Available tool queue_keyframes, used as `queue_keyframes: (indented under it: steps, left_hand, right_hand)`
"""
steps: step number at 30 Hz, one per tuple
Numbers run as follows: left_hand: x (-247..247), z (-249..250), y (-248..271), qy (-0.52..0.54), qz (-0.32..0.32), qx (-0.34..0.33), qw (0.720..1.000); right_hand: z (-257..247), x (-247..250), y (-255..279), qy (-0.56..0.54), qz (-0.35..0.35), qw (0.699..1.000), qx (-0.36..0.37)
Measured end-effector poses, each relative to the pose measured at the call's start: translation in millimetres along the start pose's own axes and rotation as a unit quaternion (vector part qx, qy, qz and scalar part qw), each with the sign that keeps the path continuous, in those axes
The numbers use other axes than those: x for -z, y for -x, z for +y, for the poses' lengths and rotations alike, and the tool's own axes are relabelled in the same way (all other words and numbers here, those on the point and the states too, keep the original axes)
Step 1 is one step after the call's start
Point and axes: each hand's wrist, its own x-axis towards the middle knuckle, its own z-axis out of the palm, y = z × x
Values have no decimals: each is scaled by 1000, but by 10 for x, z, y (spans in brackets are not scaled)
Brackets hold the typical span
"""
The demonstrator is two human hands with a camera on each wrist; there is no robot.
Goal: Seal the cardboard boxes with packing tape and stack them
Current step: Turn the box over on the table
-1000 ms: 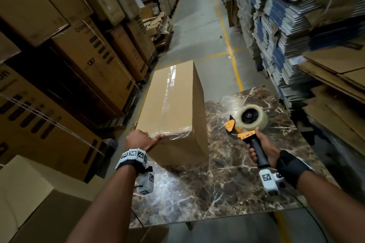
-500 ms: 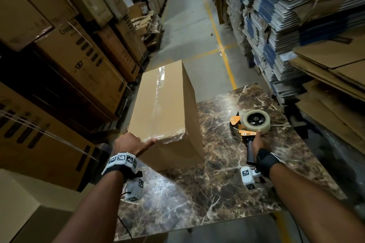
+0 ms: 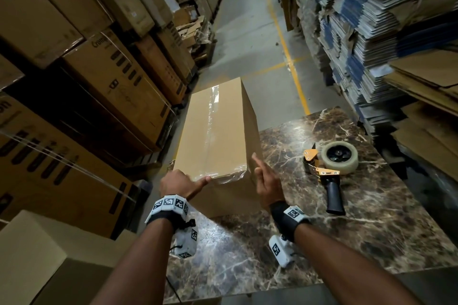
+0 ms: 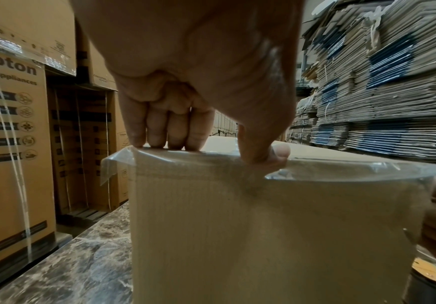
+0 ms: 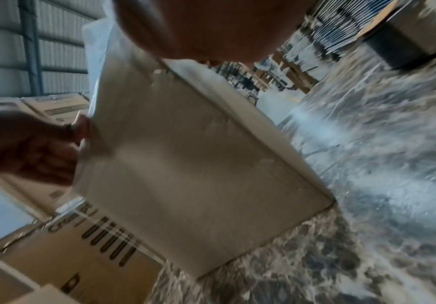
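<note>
A tall cardboard box (image 3: 218, 131) is seen standing on the near-left part of a dark marble-look worktop (image 3: 371, 218), brown w/ pale veins & a glossy sheen. Clear tape (image 3: 212, 116) is run along the box top & folded over its near edge. The near top edge is gripped by the left hand (image 3: 177, 182): four fingers (image 4: 157, 131) are curled over the top, thumb pressed on the tape. The right hand (image 3: 266, 184) is held against the box's near right corner w/ fingers mostly straight, one pointing up; contact can't be told for sure. A tape gun (image 3: 327, 168) w/ orange frame & black handle is laid on its side on the worktop, right of the box, apart from both hands. A warehouse aisle is shown beyond: grey concrete floor (image 3: 247, 39) w/ yellow lines, printed cartons (image 3: 111, 77) stacked on the left, flat cardboard bundles (image 3: 371, 32) piled on the right. Lighting is dim.
</note>
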Motion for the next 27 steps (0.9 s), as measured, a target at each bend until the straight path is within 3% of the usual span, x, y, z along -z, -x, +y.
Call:
queue_keyframes:
  steps: [6, 9, 12, 15, 17, 21, 27]
  left_hand:
    - [-85, -15, -50, -29, 24, -2, 999]
    - [-117, 3, -86, -8, 34, 11, 999]
    - [-121, 31, -109, 2, 37, 23, 999]
    - [-141, 42, -140, -7, 34, 26, 999]
    - [-159, 38, -143, -10, 39, 28, 999]
    - [-162, 47, -70, -11, 60, 12, 998]
    - [-265, 36, 2, -12, 92, -29, 995]
  right_hand:
    - [-14, -240, 103, -3, 30, 996, 85]
    - [42, -258, 103, 33, 3, 993, 113]
    - [93, -110, 140, 78, -36, 992, 95]
    - [-28, 79, 127, 98, 41, 993, 41]
    - [-201, 134, 36, 79, 51, 996, 13]
    - [-386, 111, -138, 82, -12, 997, 0]
    - [-264, 229, -279, 117, -68, 991, -12]
